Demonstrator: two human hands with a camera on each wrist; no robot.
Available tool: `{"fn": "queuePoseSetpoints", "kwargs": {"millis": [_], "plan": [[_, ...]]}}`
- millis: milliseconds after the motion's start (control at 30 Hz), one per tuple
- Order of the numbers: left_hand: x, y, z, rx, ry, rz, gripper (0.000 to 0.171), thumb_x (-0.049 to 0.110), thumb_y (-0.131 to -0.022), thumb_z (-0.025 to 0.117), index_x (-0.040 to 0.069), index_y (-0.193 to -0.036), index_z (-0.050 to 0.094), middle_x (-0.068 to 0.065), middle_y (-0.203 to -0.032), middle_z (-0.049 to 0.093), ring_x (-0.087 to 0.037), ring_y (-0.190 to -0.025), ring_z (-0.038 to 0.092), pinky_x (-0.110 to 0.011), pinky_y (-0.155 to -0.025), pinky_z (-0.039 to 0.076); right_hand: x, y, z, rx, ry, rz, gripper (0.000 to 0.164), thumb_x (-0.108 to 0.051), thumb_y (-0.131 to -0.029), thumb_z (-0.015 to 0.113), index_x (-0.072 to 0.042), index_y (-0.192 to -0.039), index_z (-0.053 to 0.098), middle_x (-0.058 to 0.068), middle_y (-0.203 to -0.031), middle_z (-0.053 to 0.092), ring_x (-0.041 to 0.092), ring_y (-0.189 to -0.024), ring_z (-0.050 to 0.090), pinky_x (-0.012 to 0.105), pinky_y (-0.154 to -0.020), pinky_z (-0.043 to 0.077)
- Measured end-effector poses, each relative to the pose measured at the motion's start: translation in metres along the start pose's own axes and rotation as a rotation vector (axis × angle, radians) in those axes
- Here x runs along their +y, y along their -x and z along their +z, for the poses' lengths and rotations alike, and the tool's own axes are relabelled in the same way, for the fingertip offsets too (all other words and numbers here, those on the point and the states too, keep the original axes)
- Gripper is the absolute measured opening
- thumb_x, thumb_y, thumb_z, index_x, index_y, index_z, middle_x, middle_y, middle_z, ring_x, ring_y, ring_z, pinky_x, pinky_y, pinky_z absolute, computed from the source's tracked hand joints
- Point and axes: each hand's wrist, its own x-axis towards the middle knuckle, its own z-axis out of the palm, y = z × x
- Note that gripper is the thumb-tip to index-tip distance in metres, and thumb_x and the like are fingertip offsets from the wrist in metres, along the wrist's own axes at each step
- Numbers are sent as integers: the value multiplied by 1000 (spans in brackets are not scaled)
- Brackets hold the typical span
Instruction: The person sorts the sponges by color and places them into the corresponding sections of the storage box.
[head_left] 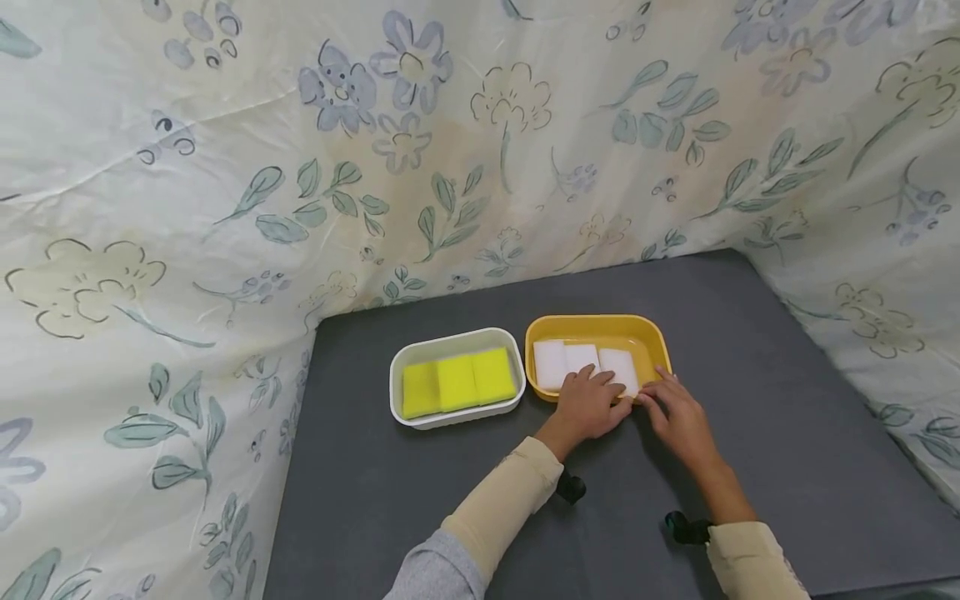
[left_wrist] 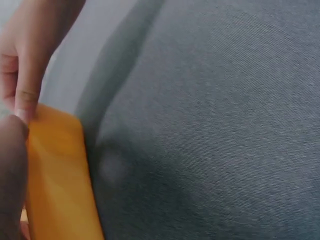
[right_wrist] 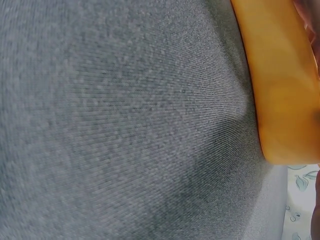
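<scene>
Three white sponges, or sponge-like blocks [head_left: 550, 364], lie side by side in a yellow tray [head_left: 600, 323] in the head view. My left hand [head_left: 588, 404] reaches over the near rim, its fingers resting on the middle and right white blocks. At the near right corner is my right hand [head_left: 681, 421], thumb by the near rim and fingers over the right rim; whether it pinches anything is hidden. Both thumbs come close together at the rim. The left wrist view shows the tray's outer wall [left_wrist: 62, 180]; in the right wrist view the yellow wall [right_wrist: 280, 85] also appears.
Left of the yellow tray stands a white tray [head_left: 427, 345] with three yellow sponges [head_left: 457, 383] in a row. Both trays stand on a dark grey tabletop [head_left: 360, 500]. A floral curtain [head_left: 450, 183] hangs behind and at both sides.
</scene>
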Motion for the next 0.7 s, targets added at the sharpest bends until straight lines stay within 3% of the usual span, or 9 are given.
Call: {"fn": "queuePoseSetpoints", "kwargs": {"millis": [367, 433, 533, 700], "plan": [[1, -1, -7, -136, 14, 5, 54, 60, -104, 27, 41, -152, 42, 11, -161, 30, -15, -145, 30, -46, -117, 22, -2, 0, -1, -1, -7, -1, 18, 9, -78, 79, 0, -90, 70, 16, -97, 71, 46, -122, 55, 64, -102, 36], [1, 0, -6, -133, 35, -8, 56, 61, -103, 29, 40, -154, 39, 7, -163, 26, -15, -145, 30, -46, -117, 22, -2, 0, 0, -7, -6, 7, 17, 9, -78, 79, -1, -90, 70, 16, -97, 71, 46, -122, 55, 64, -102, 36], [0, 2, -6, -101, 48, -29, 61, 61, -102, 33, 31, -156, 37, 2, -162, 30, -15, -142, 35, -45, -116, 26, -1, 0, 0, -6, -8, 14, 17, 9, -79, 79, -1, -90, 70, 16, -97, 71, 46, -123, 55, 63, -103, 36], [0, 2, -6, -76, -3, -48, 63, 62, -102, 32, 23, -148, 48, 7, -153, 43, -14, -138, 39, -43, -113, 30, -1, -1, 0, 6, -19, 7, 18, 10, -78, 79, 0, -90, 70, 17, -96, 71, 46, -122, 55, 66, -101, 36]]}}
